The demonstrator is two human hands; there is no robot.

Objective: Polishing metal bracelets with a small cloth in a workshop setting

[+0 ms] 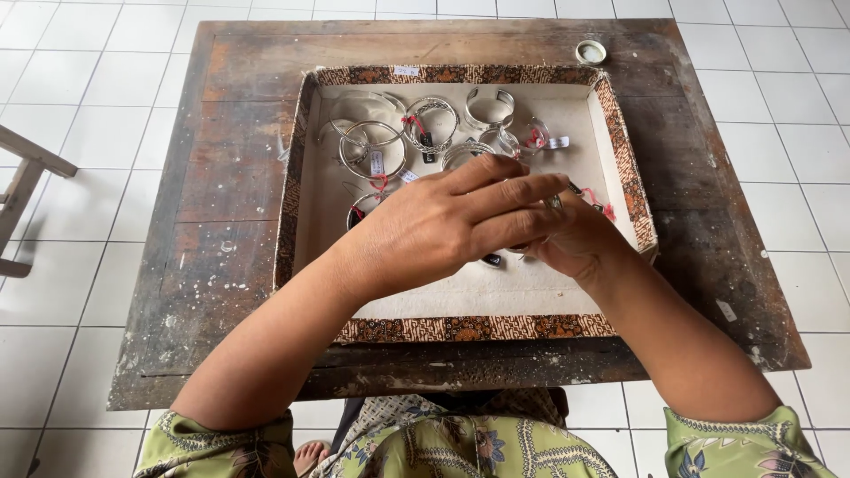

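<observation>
From the head camera, the left hand (452,226) lies flat, fingers stretched out together, over the right hand (575,243) — both hover above a shallow tray (460,329) with a patterned cloth rim, likely so that small pieces stay inside it. Just beyond the fingers lie silver bangles (403,133), some tied with red thread and small tags. What the right hand holds I cannot tell — the left covers its fingers; only a small dark piece (491,260) shows beneath. The tray sits on a worn wooden table (221,204); a small round lid (591,52) lies far beyond the hands.
</observation>
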